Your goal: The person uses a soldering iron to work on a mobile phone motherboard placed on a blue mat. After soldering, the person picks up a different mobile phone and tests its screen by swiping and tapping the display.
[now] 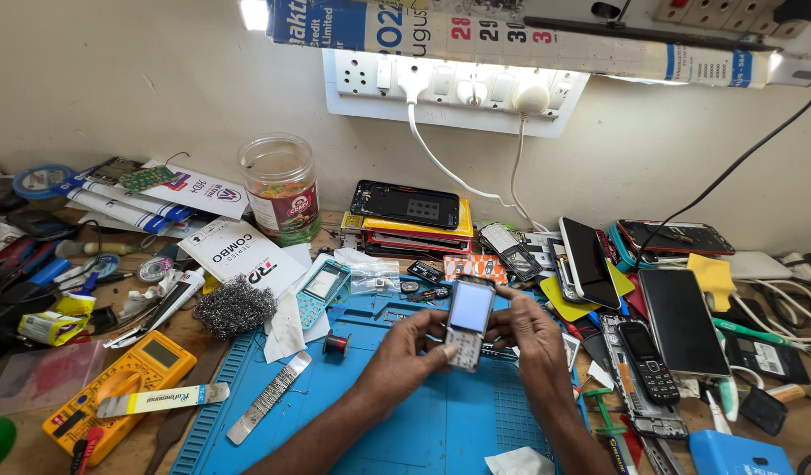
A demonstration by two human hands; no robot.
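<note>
I've got the keypad phone [468, 324] up between both hands, over the far middle of the blue mat [405, 422]. Its lit screen faces me, blank and pale. The long axis runs away from me, nearly upright in the view and leaning a touch to the right at the top, with the screen end far and the keypad end close.

My left hand [407, 352] comes in from the left and pinches the lower body, thumb across the white keypad, fingers curled behind. My right hand [535, 339] closes on the right edge, fingertips at the side of the screen. How firmly that side is gripped I can't quite tell, since the fingers hide the edge. Both hands are equally near; the phone sits dead centre between them, each wrist angling inward.

Around me: a yellow multimeter [128, 387] near left, a wad of steel wool [236, 305] beyond it, a small solder spool [337, 344] just left of my left hand. A black keypad phone [649, 361] lies on an open chassis to the right, with a dark smartphone [682, 321] beside it. A clear jar [280, 186] stands back by the wall.
</note>
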